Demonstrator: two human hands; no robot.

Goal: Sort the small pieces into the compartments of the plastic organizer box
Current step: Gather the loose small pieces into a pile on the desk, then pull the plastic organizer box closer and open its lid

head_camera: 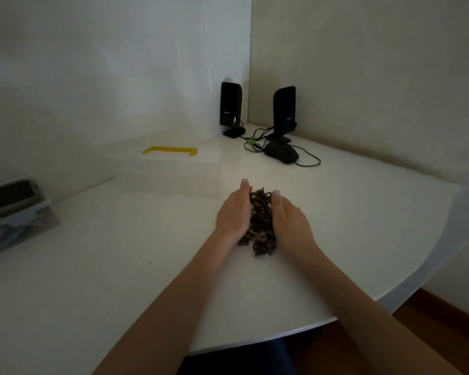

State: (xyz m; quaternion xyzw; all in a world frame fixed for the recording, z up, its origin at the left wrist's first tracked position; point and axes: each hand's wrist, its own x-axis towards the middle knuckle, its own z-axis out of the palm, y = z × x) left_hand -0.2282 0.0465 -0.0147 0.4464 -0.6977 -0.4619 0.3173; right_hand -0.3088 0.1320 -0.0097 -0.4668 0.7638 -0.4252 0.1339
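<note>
A heap of small dark brown pieces [260, 226] lies on the white table [119, 266]. My left hand [234, 212] presses against the heap's left side, fingers straight. On the heap's right side my right hand [290, 220] does the same, so the pile sits between both palms. The clear plastic organizer box [168, 169] with a yellow handle [169, 150] stands closed behind and to the left of my hands, at the wall.
Two black speakers [230, 109] [283, 112] and a black mouse [282, 154] with cables occupy the far corner. A dark device on a stack of things [14, 207] lies at the left edge. The table's curved edge runs along the right and front.
</note>
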